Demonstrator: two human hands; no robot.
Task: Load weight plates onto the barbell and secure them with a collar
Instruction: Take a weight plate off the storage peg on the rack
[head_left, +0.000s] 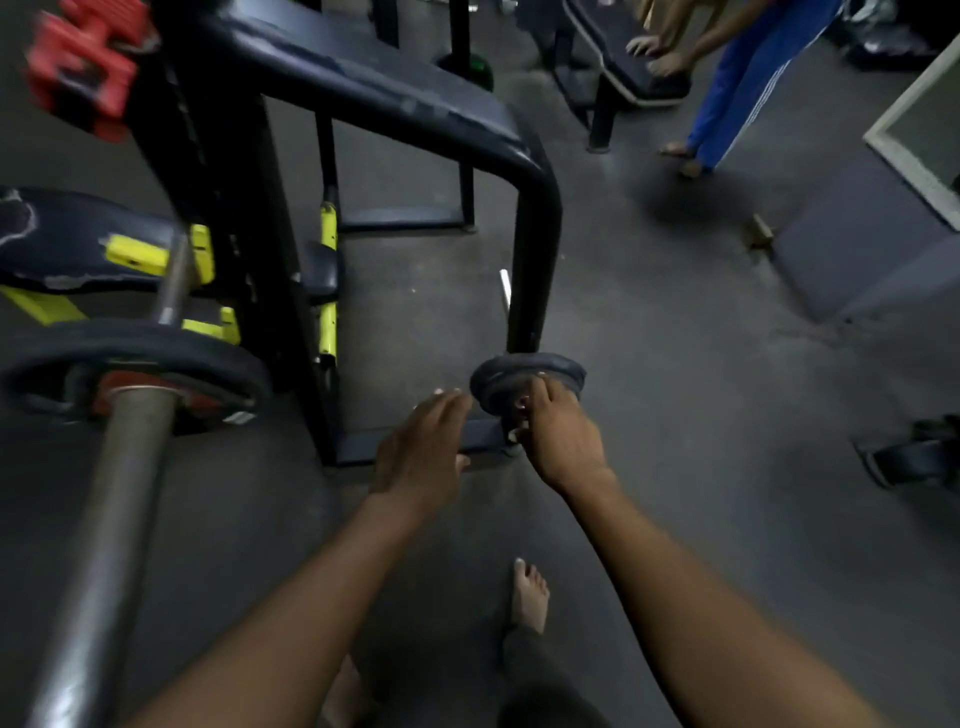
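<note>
At the far left, the barbell (111, 499) is carrying one dark plate (132, 371) on its sleeve, running toward the camera. The left hand (423, 449) is hovering with its grip spread, fingers straight, just beside a small plate (530, 379). The right hand (558, 441) is curling its grip round that small plate, which is leaning against the dark frame (535, 260), low near the floor (701, 389).

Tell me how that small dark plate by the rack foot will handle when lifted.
The small plate looks rigid and probably dense, heavy for its size. Its round rim could roll if set on edge. The right hand grips its rim, the left hand open beside it; two hands seem wiser.
</note>
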